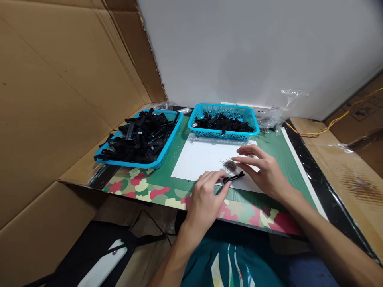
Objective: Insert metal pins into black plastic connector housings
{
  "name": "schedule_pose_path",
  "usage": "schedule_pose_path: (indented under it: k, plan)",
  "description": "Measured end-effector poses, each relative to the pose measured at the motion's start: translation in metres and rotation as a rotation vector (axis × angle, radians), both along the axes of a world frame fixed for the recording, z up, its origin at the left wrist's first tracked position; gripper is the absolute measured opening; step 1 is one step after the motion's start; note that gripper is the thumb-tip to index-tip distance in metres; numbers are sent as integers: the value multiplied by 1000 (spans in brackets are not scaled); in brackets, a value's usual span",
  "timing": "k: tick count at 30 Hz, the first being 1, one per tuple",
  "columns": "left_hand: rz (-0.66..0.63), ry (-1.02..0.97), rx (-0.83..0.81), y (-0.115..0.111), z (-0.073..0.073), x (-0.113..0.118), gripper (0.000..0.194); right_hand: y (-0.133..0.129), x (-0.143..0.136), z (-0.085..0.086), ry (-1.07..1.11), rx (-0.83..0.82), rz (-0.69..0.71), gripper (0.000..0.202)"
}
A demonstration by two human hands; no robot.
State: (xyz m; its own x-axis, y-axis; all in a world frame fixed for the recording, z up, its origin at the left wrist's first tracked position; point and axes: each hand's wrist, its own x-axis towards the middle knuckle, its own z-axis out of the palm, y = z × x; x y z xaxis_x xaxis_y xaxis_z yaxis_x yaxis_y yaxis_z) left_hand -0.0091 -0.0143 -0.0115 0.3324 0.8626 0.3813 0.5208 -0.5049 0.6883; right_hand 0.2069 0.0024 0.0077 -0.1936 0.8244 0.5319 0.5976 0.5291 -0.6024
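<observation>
My left hand pinches the near-left end of a slim black plastic part, which lies low over a white sheet. Just beyond that part is a small pile of tiny metal pieces. My right hand hovers at the right side of the pile, its thumb and fingers apart; its index fingertip is at the pile's edge. Whether a tiny piece is at that fingertip is too small to tell.
A blue basket heaped with black parts stands at the left. Another blue basket with black parts stands behind the sheet. Clear plastic bags and a yellow cable lie at the right. Cardboard walls the left side.
</observation>
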Motion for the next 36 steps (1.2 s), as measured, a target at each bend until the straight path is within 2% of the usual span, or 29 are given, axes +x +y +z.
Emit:
schedule_pose_path:
  k: [3,5,8,18,28,36]
  plan:
    - [-2,21,27,-1,-1,-1,9,-1,-10,-3,234,-62,-144,14]
    - [-11,25,57,0,-2,-1,10,-2,-18,-2,402,-244,-94,15]
    - [-18,25,99,3,-5,-1,16,-3,-26,-2,474,-380,20,19]
    - [-7,43,134,5,-14,1,16,-7,-28,7,245,-367,-2,20]
    - [-71,25,196,-2,-10,3,20,-11,-24,17,21,-338,4,32]
    - [-80,29,173,-6,-9,4,17,-19,-26,13,-1,-312,-13,33]
